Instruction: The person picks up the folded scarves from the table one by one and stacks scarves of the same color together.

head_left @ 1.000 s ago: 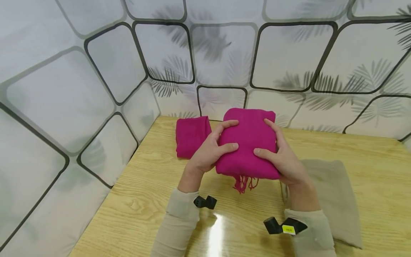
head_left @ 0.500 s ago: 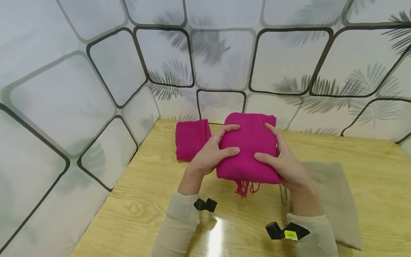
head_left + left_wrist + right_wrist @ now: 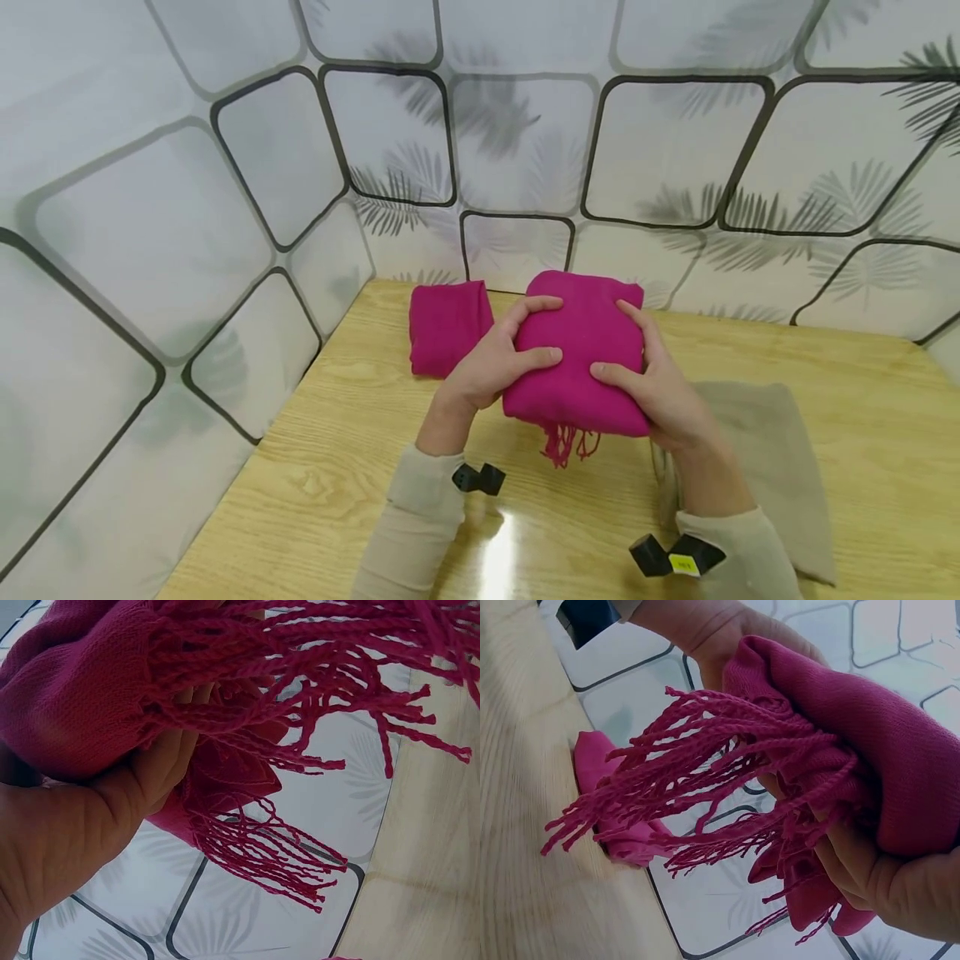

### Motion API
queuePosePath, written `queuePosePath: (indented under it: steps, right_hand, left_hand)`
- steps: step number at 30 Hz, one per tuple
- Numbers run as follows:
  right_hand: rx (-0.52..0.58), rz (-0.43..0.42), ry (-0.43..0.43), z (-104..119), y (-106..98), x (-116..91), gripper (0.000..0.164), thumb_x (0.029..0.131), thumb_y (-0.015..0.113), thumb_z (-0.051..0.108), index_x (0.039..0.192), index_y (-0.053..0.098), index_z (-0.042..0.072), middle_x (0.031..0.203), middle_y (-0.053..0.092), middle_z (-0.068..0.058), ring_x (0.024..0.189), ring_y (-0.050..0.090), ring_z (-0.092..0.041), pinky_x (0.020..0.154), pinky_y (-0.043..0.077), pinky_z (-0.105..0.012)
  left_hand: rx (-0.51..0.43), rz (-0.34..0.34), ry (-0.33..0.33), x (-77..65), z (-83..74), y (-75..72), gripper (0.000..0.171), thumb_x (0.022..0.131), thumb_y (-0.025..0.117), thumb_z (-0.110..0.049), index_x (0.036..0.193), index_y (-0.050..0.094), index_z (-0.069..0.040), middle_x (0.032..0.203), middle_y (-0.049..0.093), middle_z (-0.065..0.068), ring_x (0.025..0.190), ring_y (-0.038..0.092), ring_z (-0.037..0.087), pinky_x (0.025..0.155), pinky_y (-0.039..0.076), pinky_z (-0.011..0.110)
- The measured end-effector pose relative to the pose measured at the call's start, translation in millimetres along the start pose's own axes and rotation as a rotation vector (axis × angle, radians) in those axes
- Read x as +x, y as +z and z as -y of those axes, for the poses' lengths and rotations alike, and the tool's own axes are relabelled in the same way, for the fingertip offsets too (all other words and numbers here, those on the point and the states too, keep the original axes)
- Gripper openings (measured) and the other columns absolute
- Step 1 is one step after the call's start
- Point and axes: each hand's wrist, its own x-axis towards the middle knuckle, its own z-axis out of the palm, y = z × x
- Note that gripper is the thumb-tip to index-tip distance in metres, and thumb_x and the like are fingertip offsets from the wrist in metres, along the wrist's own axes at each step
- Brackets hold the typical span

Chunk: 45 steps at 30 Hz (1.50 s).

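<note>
Both hands hold a folded magenta scarf [image 3: 581,342] above the table. My left hand [image 3: 491,362] grips its left side, thumb on top and other fingers reaching under. On the opposite side my right hand [image 3: 671,400] does the same. Twisted fringe [image 3: 262,667] hangs from the scarf's underside in the left wrist view, and the right wrist view shows that fringe [image 3: 697,765] dangling over the fingers. Behind the left hand, a second folded magenta cloth [image 3: 446,329] lies at the table's back left.
A folded beige cloth [image 3: 765,467] lies on the wooden table [image 3: 315,492] at the right, partly under the right forearm. Patterned fabric walls [image 3: 517,142] stand along the table's back and left edges.
The head view has tilted slightly, so the scene sits a little lower. Both hands keep their hold on the scarf, which has barely shifted.
</note>
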Motion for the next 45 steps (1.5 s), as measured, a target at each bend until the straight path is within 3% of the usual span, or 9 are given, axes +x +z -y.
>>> queuePosePath:
  steps: [7,16,22,32,40,45]
  right_hand:
    - [-0.034,-0.036,0.024,-7,-9,-9,0.084,0.098,0.061,0.014,0.157,0.005,0.035,0.149,0.022,-0.018,0.119,0.048,-0.023,0.084,0.055,-0.032]
    - [-0.046,-0.007,0.027,-5,-17,-11,0.083,0.098,0.061,0.014,0.157,0.006,0.036,0.148,0.023,-0.02,0.114,0.056,-0.02,0.082,0.057,-0.034]
    - [-0.073,-0.033,0.041,-2,-16,-10,0.082,0.099,0.06,0.015,0.157,0.006,0.036,0.146,0.025,-0.022,0.106,0.062,-0.017,0.079,0.057,-0.033]
    - [-0.085,0.036,0.083,-6,-6,-4,0.076,0.1,0.059,0.021,0.157,0.01,0.035,0.148,0.027,-0.022,0.103,0.066,-0.021,0.078,0.058,-0.037]
    - [-0.013,0.029,0.09,-13,-12,-6,0.072,0.102,0.055,0.019,0.157,0.01,0.033,0.149,0.024,-0.022,0.101,0.067,-0.02,0.078,0.058,-0.037]
    - [0.004,0.04,0.081,-12,-10,-7,0.074,0.101,0.055,0.016,0.157,0.01,0.032,0.146,0.026,-0.022,0.103,0.066,-0.019,0.079,0.058,-0.037]
  left_hand:
    - [0.036,0.032,-0.036,4.4,6.3,8.0,0.055,0.094,0.065,-0.01,0.143,0.043,-0.023,0.138,0.044,0.013,0.111,0.058,0.024,0.083,0.056,0.035]
    - [0.065,0.0,-0.03,6.7,8.8,16.5,0.054,0.093,0.066,-0.011,0.141,0.044,-0.024,0.138,0.044,0.011,0.114,0.056,0.025,0.084,0.055,0.035]
    - [0.075,-0.013,-0.023,5.9,5.6,20.6,0.056,0.093,0.066,-0.011,0.142,0.042,-0.023,0.137,0.044,0.012,0.113,0.057,0.024,0.086,0.055,0.035]
    - [0.199,-0.055,-0.086,-14.7,6.4,11.0,0.055,0.094,0.066,-0.015,0.142,0.04,-0.025,0.138,0.044,0.01,0.112,0.059,0.025,0.085,0.055,0.038]
    - [0.174,-0.029,-0.083,-10.5,18.0,12.3,0.053,0.095,0.066,-0.015,0.14,0.041,-0.025,0.138,0.043,0.007,0.112,0.059,0.023,0.087,0.054,0.035]
    - [0.161,-0.02,-0.082,-11.4,16.6,9.9,0.052,0.095,0.066,-0.015,0.14,0.042,-0.025,0.136,0.044,0.009,0.109,0.06,0.024,0.085,0.054,0.035]
